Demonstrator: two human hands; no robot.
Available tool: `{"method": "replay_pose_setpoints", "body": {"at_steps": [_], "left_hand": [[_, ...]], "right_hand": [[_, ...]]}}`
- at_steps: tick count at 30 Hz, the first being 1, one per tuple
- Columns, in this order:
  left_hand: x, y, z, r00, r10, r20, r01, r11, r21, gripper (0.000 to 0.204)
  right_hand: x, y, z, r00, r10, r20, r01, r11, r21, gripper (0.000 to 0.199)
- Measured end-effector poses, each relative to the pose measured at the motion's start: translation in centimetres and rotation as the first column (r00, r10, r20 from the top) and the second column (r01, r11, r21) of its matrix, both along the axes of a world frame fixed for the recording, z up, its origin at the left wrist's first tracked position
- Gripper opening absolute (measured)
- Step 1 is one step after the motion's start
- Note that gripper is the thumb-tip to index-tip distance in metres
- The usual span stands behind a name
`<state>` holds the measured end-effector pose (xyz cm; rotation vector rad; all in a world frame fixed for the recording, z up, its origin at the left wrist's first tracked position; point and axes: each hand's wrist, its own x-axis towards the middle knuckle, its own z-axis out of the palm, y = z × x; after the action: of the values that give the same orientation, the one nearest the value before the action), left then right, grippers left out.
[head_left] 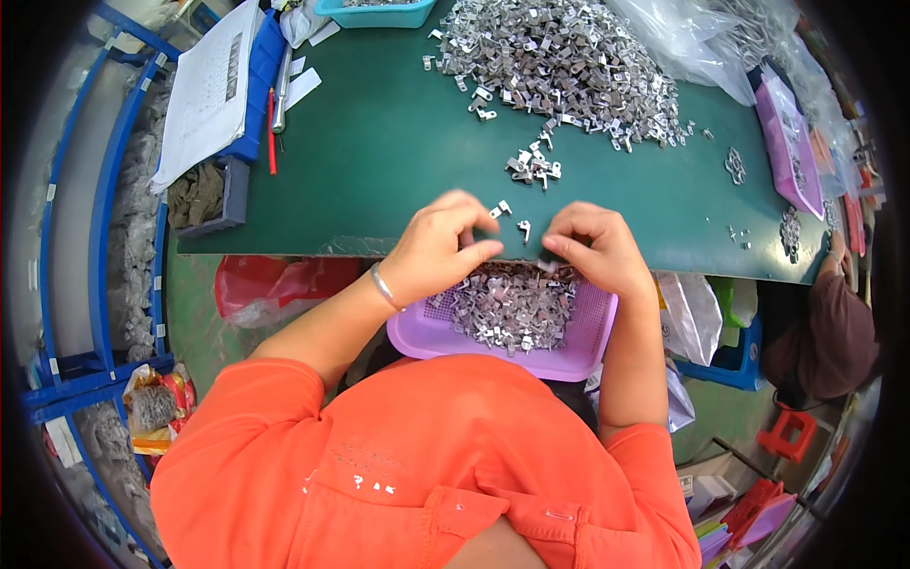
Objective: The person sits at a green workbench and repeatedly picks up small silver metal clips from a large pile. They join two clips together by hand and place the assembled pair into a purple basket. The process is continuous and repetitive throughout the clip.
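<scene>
At the front edge of the green table point(360, 123), my left hand point(438, 245) has its thumb and forefinger apart, with nothing visible between them. My right hand point(599, 248) is pinched at the fingertips; whatever it holds is too small to name. Between the hands lie a few small bent metal brackets point(524, 228). Below them a pink-purple plastic basket point(408, 332), full of similar metal brackets point(512, 308), rests at my lap. Farther back is a small cluster of brackets point(536, 168), and behind it a large heap of brackets point(569, 71).
Clear plastic bags point(687, 43) and a pink basket point(791, 152) stand at the right. Left are papers point(209, 95) on a blue holder, a red pen point(272, 133) and a grey box point(232, 194) with cloth. Another person's arm point(834, 322) reaches the table's right end.
</scene>
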<state>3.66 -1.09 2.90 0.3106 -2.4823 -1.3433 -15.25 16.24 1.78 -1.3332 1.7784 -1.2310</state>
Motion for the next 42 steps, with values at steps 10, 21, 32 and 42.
{"method": "replay_pose_setpoints", "body": {"at_steps": [10, 21, 32, 42], "left_hand": [[-2.8, 0.5, -2.0, 0.992, 0.013, 0.124, -0.092, 0.749, 0.656, 0.014], [-2.5, 0.3, -1.3, 0.973, -0.229, -0.02, 0.229, 0.973, 0.02, 0.026], [-3.2, 0.1, -2.0, 0.997, 0.073, -0.039, -0.077, 0.991, -0.112, 0.028], [-1.2, -0.9, -1.7, 0.996, -0.063, 0.07, 0.011, 0.816, 0.579, 0.016]], "right_hand": [[2.8, -1.2, 0.3, 0.981, -0.19, -0.024, 0.19, 0.982, 0.017, 0.017], [-0.1, -3.2, -1.9, 0.812, -0.397, -0.427, 0.294, 0.912, -0.287, 0.031], [1.3, 0.1, -1.5, 0.87, -0.416, -0.263, 0.358, 0.902, -0.243, 0.022], [2.6, -1.4, -1.6, 0.76, -0.423, -0.494, 0.331, 0.905, -0.267, 0.015]]}}
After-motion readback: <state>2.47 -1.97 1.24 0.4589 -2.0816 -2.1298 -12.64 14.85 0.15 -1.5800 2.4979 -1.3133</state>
